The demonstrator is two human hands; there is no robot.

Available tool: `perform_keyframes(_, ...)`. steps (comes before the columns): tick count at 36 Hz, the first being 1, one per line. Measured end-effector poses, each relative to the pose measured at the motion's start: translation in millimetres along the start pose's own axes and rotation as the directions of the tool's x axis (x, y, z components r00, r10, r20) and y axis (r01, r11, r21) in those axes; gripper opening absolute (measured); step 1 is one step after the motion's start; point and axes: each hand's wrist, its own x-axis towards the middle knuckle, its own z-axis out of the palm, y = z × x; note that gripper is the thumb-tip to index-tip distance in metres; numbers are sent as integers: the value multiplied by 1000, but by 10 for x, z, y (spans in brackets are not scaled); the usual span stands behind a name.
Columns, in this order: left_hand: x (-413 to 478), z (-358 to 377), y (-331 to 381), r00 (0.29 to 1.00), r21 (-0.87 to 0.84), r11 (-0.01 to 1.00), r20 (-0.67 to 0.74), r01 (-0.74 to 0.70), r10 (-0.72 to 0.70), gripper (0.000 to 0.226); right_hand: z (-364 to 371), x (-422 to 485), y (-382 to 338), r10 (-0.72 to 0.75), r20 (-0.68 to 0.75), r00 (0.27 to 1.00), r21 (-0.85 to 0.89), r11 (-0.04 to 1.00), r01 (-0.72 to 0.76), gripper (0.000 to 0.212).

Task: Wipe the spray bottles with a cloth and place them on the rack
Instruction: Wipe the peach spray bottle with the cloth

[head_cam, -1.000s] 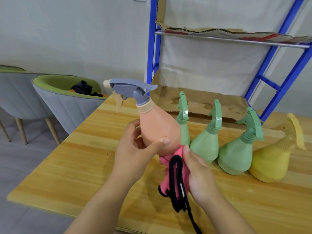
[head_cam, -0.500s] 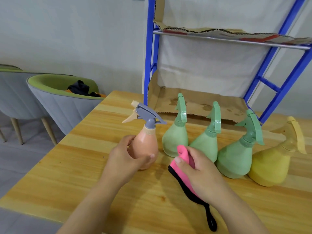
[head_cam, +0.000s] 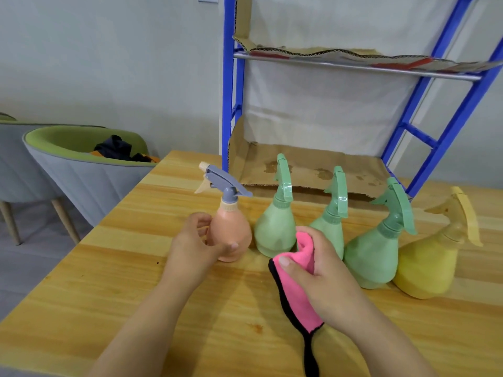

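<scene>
**On the table, five bottles and none on the rack**

Head view: on the wooden table [head_cam: 130,281], five spray bottles stand in a row just in front of the blue rack [head_cam: 230,104]. They are a peach bottle [head_cam: 231,235], three green bottles [head_cam: 275,232] and a yellow bottle [head_cam: 424,265]. None of them is on the cardboard [head_cam: 313,170] that lines the lower shelf, so by my reading every placement is yet to be done. Nothing shows whether any bottle has been wiped.

The left hand [head_cam: 196,248] grips the peach bottle low on its round body, fingers curled behind it and thumb across the front. The bottle's base rests on the table at the left end of the row. The right hand [head_cam: 321,270] clutches the pink cloth [head_cam: 296,292], bunched under the thumb. The cloth's black-edged tail and loop trail onto the wood toward the person. It lies near the peach bottle but does not touch it.

The peach bottle stands upright, long axis vertical. Its grey spray head points its nozzle to the left and slightly away from the person, with the trigger hanging below the nozzle. The yellow bottle and the nearest green one also aim left. The other two green heads are seen end-on, so I cannot tell their aim.
</scene>
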Motion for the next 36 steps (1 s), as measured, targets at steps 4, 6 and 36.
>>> perform_keyframes(4, 58, 38, -8, 1000, 38, 999, -16, -7, 7, 62, -24, -22, -23, -2, -9, 1000, 39, 999, 3, 53)
perform_keyframes(6, 65, 55, 12, 999, 59, 998, -44, 4, -1, 66, -44, -39, -39, 8, -7, 1000, 56, 998, -7, 54)
perform_keyframes(36, -810, 425, 938, 782, -176, 881, 408, -440, 472, 10, -838, -543, 214, -159, -301, 940, 56, 981, 184, 35)
